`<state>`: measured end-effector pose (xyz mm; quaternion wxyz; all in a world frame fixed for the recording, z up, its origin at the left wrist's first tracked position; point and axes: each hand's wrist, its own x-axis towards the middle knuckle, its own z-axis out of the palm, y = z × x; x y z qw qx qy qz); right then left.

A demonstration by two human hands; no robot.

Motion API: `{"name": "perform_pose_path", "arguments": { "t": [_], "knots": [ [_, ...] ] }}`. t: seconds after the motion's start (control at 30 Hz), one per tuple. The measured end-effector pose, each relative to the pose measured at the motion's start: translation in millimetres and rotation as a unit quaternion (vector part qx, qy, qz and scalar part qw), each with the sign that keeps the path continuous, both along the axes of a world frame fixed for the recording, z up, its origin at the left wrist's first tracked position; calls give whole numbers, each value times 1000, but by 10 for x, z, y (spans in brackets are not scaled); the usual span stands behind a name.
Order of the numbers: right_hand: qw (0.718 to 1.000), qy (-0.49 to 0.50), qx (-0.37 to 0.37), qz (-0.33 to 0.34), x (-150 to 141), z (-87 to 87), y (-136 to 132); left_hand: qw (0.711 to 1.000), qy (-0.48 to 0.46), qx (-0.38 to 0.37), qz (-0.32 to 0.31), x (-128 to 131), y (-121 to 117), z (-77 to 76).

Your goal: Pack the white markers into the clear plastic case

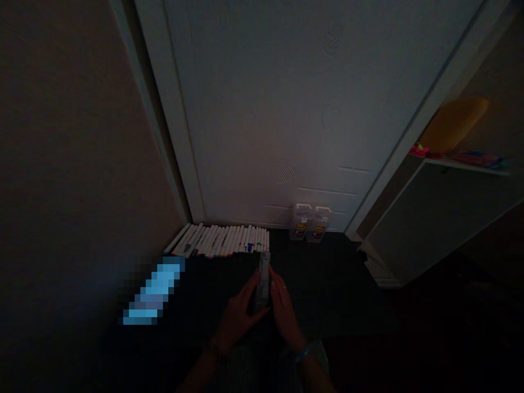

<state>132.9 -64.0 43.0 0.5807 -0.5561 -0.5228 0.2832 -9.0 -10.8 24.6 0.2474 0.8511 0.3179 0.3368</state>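
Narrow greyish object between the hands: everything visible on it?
The narrow greyish object is slim and box-like, possibly clear plastic. It points away from the wearer, its far end near the white markers. The left hand grips it; the right hand lies along its right side. Too dark to tell contents or whether it touches the table.

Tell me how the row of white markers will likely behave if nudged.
The white markers look straight and slim, so each is probably stiff and light. Lined up close, they would likely shift one another. The rightmost marker, with none beyond it, might roll aside.
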Motion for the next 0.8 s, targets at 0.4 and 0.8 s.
{"name": "perform_pose_path", "arguments": {
  "t": [0.4,0.8],
  "knots": [
    [986,-136,-12,-101,-52,195,-154,1000,4,-10,8,-4,-7,-17],
    [897,-398,-110,-157,-173,541,-174,999,27,11,21,0,8,-116]
  ]
}}
